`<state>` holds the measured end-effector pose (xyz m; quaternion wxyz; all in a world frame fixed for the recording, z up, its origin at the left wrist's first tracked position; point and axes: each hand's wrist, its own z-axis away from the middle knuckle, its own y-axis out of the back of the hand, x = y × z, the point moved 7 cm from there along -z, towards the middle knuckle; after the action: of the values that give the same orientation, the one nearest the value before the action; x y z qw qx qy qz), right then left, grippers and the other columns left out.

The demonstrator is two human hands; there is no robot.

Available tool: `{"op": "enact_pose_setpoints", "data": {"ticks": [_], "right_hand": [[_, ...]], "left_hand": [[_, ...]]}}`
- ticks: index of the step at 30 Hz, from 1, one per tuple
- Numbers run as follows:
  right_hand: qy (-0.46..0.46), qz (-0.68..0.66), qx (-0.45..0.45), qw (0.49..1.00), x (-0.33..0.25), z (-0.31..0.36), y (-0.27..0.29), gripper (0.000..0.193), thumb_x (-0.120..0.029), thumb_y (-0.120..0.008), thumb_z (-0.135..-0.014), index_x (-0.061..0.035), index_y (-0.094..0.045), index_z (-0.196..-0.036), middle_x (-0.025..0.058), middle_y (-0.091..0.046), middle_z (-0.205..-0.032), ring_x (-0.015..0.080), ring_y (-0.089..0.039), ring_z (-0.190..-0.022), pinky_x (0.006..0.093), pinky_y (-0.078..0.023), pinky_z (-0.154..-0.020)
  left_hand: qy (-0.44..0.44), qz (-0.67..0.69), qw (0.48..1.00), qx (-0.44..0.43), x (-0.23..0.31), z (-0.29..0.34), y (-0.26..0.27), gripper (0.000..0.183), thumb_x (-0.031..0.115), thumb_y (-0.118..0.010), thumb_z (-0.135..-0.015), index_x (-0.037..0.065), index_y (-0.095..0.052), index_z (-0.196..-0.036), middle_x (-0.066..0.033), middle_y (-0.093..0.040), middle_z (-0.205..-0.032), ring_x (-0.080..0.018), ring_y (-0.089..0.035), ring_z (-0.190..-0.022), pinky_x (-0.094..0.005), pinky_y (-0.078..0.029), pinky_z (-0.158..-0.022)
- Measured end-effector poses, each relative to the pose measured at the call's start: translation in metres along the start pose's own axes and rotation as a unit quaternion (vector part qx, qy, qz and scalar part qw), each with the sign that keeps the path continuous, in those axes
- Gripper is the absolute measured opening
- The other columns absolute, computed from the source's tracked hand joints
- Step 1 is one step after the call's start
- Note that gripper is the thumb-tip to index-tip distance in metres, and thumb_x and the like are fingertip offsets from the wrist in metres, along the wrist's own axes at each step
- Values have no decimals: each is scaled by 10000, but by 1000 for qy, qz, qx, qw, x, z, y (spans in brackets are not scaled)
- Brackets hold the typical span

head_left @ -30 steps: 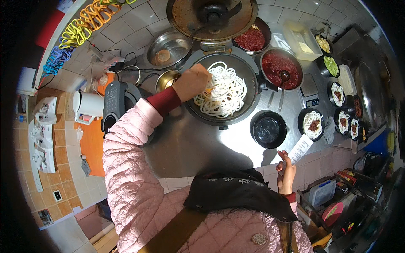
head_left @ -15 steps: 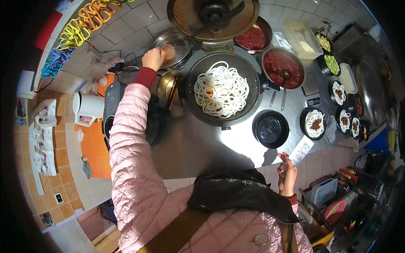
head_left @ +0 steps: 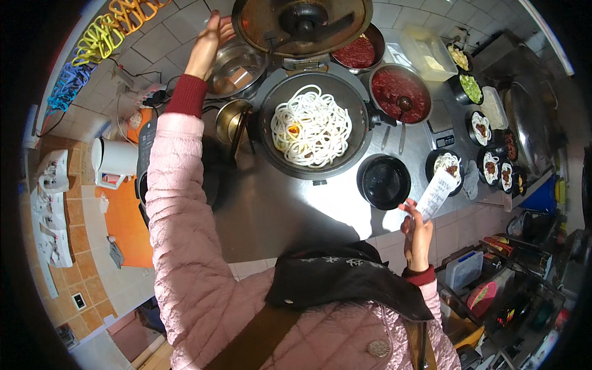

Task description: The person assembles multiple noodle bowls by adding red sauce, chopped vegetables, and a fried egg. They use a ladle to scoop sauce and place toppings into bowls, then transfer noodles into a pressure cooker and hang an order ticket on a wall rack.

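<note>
My left hand (head_left: 206, 48) is raised at the far left beside the tilted wok lid (head_left: 262, 31), its fingers apart and nothing seen in them. Whether the fingertips touch the lid's rim I cannot tell. Just below that hand, a small brown cup (head_left: 239, 78) lies in a metal bowl (head_left: 227, 89). White thick noodles (head_left: 312, 126) fill a dark round pan (head_left: 271, 154) in the middle, with a reddish-orange spot of sauce on them. At the front right, my right hand (head_left: 419, 237) pinches a printed paper slip (head_left: 435, 195), which partly covers a noodle bowl (head_left: 445, 163).
An empty black bowl (head_left: 383, 182) stands right of the pan. Behind it sit a pot of red sauce with a ladle (head_left: 404, 103) and another red-filled pot (head_left: 361, 52). Several noodle bowls and a scale (head_left: 444, 140) are at the right; a white kettle (head_left: 114, 161) is at the left.
My left hand has let go of the brown cup, now in the metal bowl, and moved up toward the lid. The paper slip in my right hand has tilted upright over the noodle bowl.
</note>
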<state>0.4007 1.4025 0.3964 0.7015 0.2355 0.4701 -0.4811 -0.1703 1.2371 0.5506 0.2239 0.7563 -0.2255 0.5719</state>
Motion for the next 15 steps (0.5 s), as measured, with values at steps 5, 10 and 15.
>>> {"op": "enact_pose_setpoints", "data": {"ticks": [5,10,15], "right_hand": [[156,56,-6,986,-59,-18,-24,269,-186,-601,-965,18,-628,-1138,61,-697,-897,30,-410,-545,203,-314,-504],[262,105,-96,954,-102,-48,-74,248,-189,-599,-964,-2,-667,-1112,42,-677,-873,30,-431,-572,201,-333,-514],[301,149,-236,912,-104,-82,-135,275,-150,-611,-957,-84,-665,-1218,-72,-557,-768,12,-414,-599,187,-355,-532]], "left_hand": [[31,-152,986,64,-6,83,4,689,556,-319,-1025,-39,-621,-1199,-143,-622,-1258,-234,-576,-1183,-351,-371,-1076],[-87,-257,954,131,-41,231,-19,348,280,-453,-1036,11,-669,-1087,-107,-677,-1110,-210,-629,-1035,-325,-467,-933],[239,-156,947,146,-153,369,-92,251,178,-570,-970,79,-607,-1198,-81,-673,-1046,-159,-628,-945,-304,-509,-820]]}}
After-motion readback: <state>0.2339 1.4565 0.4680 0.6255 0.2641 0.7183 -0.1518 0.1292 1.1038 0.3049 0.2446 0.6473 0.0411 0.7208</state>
